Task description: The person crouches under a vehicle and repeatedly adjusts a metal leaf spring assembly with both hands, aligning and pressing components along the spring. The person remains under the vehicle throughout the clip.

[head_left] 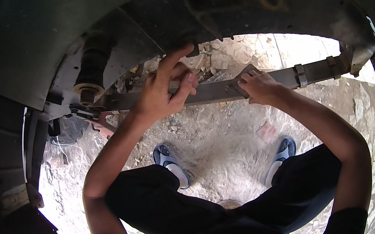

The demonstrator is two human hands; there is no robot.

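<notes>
My left hand (pixel 165 86) is raised under the dark curved panel (pixel 148 22) of a vehicle. Its index finger points up against the panel's lower edge, beside a small black piece (pixel 193 49). The other fingers are partly curled and the thumb stands apart, with nothing visible in them. My right hand (pixel 258 87) is closed over a flat metal plate (pixel 244 81) that lies against a long grey metal beam (pixel 216 92). The beam slants from lower left to upper right beneath the panel. Part of the plate is hidden by my fingers.
A dark cylindrical part with a pale ring (pixel 89 87) hangs at the left, above a reddish shape (pixel 105 126) I cannot make out. Metal clamps (pixel 300 76) ring the beam on the right. My slippered feet (pixel 172 163) rest on rough, rubble-strewn ground (pixel 222 142).
</notes>
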